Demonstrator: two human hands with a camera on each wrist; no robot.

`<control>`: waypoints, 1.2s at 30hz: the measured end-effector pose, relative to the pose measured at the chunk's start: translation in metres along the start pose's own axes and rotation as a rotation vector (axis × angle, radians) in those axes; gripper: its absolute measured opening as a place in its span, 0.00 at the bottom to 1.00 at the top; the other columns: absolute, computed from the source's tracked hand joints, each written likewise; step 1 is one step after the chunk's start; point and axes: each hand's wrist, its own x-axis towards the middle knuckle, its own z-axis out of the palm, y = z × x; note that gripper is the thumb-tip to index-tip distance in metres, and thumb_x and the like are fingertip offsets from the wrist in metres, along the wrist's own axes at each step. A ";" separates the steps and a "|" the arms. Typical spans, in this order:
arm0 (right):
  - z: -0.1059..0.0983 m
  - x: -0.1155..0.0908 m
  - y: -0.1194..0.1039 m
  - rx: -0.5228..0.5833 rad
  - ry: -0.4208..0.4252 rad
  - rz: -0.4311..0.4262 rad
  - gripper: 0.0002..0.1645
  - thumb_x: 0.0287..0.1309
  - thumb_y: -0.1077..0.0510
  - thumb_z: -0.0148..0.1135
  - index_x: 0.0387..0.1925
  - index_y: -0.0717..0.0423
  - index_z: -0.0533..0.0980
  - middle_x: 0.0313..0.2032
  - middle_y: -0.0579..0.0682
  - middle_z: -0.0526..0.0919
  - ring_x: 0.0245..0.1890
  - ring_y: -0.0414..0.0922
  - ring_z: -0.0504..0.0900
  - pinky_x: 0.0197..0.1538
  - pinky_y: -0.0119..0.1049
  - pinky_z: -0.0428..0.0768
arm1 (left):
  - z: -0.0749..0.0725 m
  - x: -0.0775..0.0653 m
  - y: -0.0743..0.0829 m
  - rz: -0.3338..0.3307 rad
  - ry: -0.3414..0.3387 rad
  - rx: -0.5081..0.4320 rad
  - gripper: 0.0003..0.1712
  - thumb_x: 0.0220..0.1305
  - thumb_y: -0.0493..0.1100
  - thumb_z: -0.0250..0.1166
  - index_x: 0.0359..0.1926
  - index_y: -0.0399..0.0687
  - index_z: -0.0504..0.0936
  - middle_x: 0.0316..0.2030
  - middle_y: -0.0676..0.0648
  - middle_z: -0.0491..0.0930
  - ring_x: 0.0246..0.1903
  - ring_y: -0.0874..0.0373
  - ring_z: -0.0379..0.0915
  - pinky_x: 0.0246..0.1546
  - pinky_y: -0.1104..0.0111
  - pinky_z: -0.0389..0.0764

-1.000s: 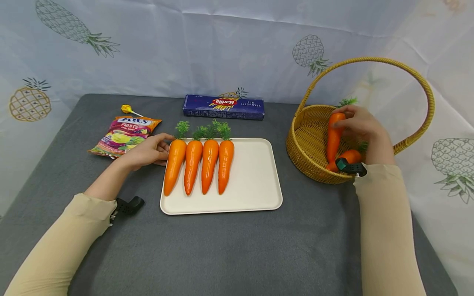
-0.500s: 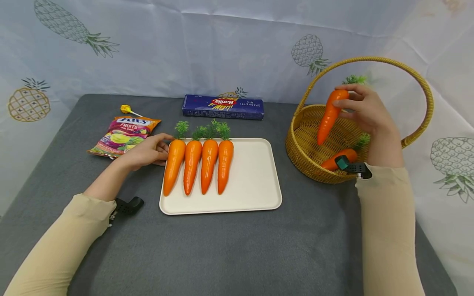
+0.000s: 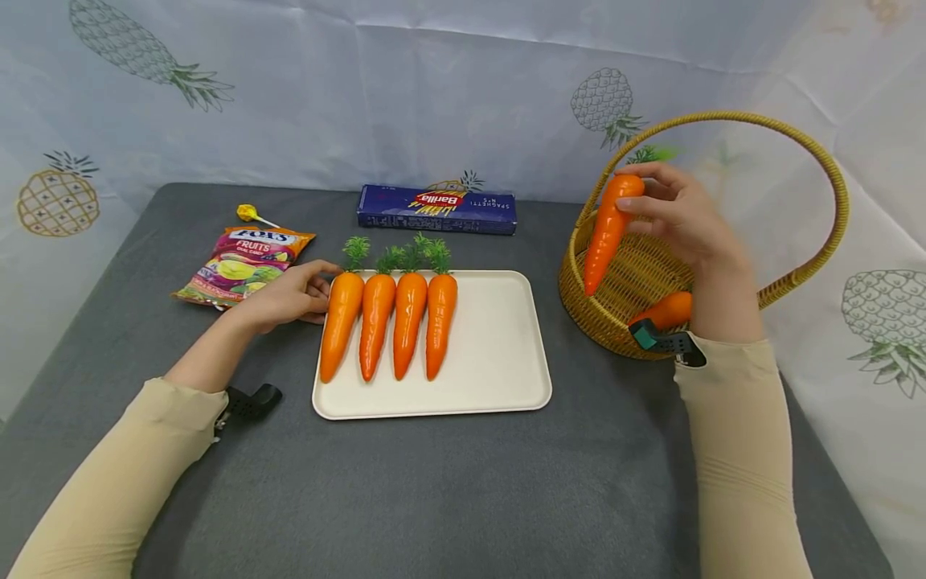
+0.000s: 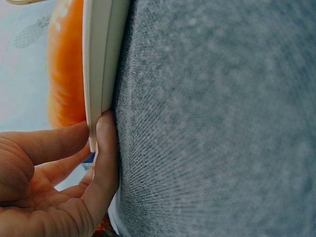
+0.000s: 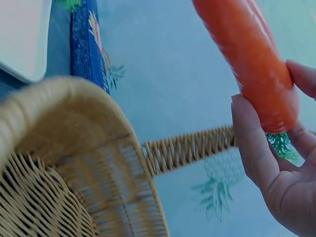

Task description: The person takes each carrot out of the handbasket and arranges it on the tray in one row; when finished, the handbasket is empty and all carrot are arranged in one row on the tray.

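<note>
My right hand grips an orange carrot near its leafy top. Its tip points down over the left rim of the wicker basket. A second carrot lies inside the basket, partly covered by my wrist. On the left, my left hand holds the edge of a cream tray. In the left wrist view the thumb lies above the tray's rim and a finger is under it. Several carrots lie side by side on the tray's left half, green tops toward the back.
The basket's tall arched handle rises around my right hand. Behind the tray lies a blue spaghetti box. A Fox's candy bag and a yellow lollipop are at the back left. A pineapple-print cloth hangs behind the table.
My right hand has lifted the carrot up from inside the basket and carried it left to the basket's rim. My left hand has stayed at the tray's edge.
</note>
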 end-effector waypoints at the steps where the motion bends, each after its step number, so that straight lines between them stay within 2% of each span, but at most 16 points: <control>1: 0.003 0.000 0.001 0.002 -0.012 0.004 0.21 0.63 0.74 0.54 0.55 0.59 0.76 0.49 0.53 0.78 0.42 0.46 0.82 0.38 0.35 0.88 | 0.000 0.000 0.000 0.000 0.000 0.001 0.35 0.70 0.32 0.52 0.73 0.30 0.50 0.46 0.38 0.69 0.37 0.60 0.73 0.39 0.70 0.87; 6: 0.016 0.002 0.006 -0.044 -0.039 0.028 0.21 0.63 0.73 0.54 0.55 0.57 0.75 0.49 0.53 0.77 0.43 0.46 0.82 0.40 0.35 0.88 | 0.000 0.000 0.000 0.003 -0.002 0.000 0.35 0.70 0.32 0.52 0.73 0.30 0.50 0.46 0.38 0.69 0.37 0.60 0.73 0.39 0.69 0.87; 21: 0.055 0.011 0.029 -0.330 -0.081 0.155 0.24 0.63 0.62 0.61 0.60 0.52 0.71 0.53 0.50 0.74 0.49 0.46 0.79 0.45 0.32 0.86 | -0.001 0.000 0.002 -0.003 -0.010 -0.004 0.35 0.70 0.32 0.52 0.74 0.30 0.50 0.46 0.39 0.69 0.37 0.61 0.73 0.39 0.70 0.87; 36: 0.081 0.014 0.047 -0.329 -0.121 0.199 0.25 0.62 0.62 0.62 0.61 0.52 0.71 0.55 0.51 0.74 0.49 0.48 0.80 0.46 0.34 0.87 | -0.001 0.000 0.003 -0.005 -0.004 -0.002 0.35 0.70 0.32 0.53 0.73 0.30 0.50 0.46 0.39 0.69 0.37 0.61 0.73 0.38 0.71 0.86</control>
